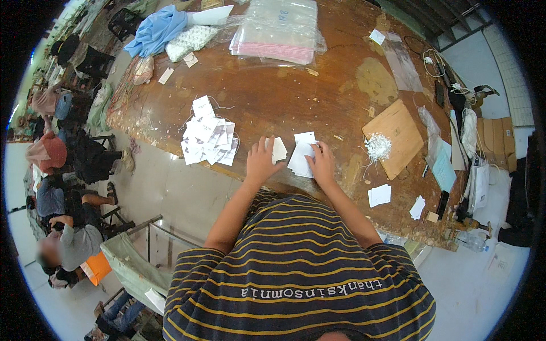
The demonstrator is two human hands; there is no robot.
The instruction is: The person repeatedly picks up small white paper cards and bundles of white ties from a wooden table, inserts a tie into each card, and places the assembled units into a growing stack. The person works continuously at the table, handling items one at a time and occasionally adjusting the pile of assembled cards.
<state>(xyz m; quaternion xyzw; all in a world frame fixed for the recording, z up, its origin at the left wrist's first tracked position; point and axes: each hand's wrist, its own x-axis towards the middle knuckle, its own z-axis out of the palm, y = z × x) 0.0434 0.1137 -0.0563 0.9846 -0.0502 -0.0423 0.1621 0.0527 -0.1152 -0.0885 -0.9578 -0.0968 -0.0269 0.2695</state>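
My left hand (261,162) lies at the near edge of the wooden table, fingers stretched out and thumb apart. Between them sits a small stack of cream-coloured cards (279,149), partly hidden by the hand. Just to the right, a slightly fanned stack of white cards (301,158) rests on the tabletop. My right hand (323,165) reaches its right side, thumb and fingertips touching the cards with the fingers apart. A heaped pile of white tags (209,136), some with strings, is left of my left hand.
On the table (267,94) lie clear plastic bags (276,34) at the back and blue cloth (158,29) at the far left. White strings (377,146) sit on a wooden board (401,136) to the right, with white cards (379,195) nearer. Other people sit at the left.
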